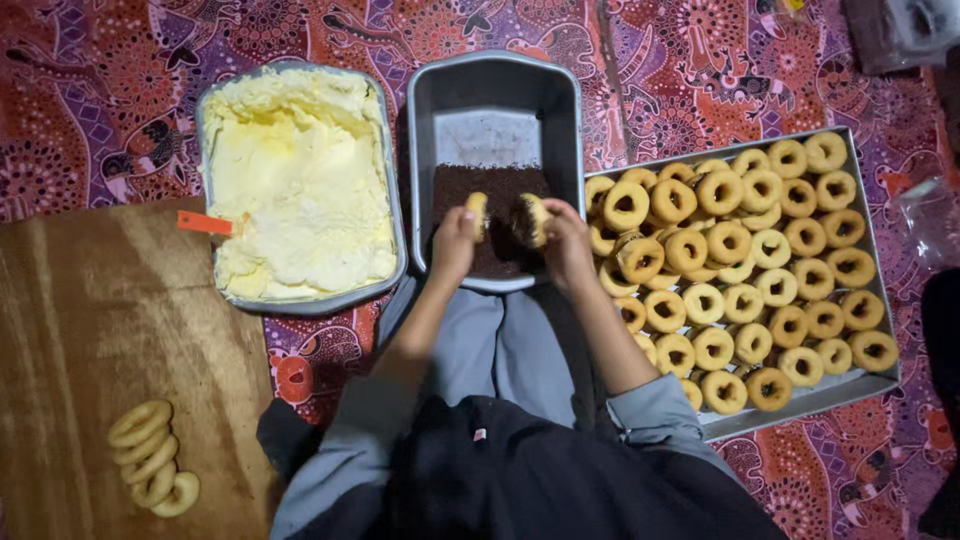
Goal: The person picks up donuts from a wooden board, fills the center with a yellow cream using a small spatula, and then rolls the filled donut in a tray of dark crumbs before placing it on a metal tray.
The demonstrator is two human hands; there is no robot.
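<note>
The fingers (462, 222) of the left hand (452, 245) are clamped on the rim of one doughnut half (478, 213), and those of the right hand (565, 240) are clamped on a second doughnut half (535, 218). Both halves hang just above the near end of the middle metal tray (495, 95), over the bed of dark chocolate sprinkles (490, 190) that fills that end.

Each half stands on edge, its ring upright. The inner faces turn toward each other across a small gap, and each disc's flat axis runs roughly along the tray's long side. Whether those inner faces carry filling or sprinkles is too dark to tell.

To the left, touching the floor cloth (100, 110), sits a tray of pale yellow cream (300, 180) with an orange-handled tool (205, 223) resting at its left edge. To the right, a wide tray (868, 250) is packed with whole ring doughnuts (760, 290), its near-left corner just beside the right forearm. A short row of plain rings (152, 458) leans on a wooden board (100, 330) at the near left.

The grip is only at the rims, so a half could well slip into the sprinkles face down. Pressing too hard might crack the soft ring, and sprinkles may scatter over the tray's near edge onto the person's lap.
</note>
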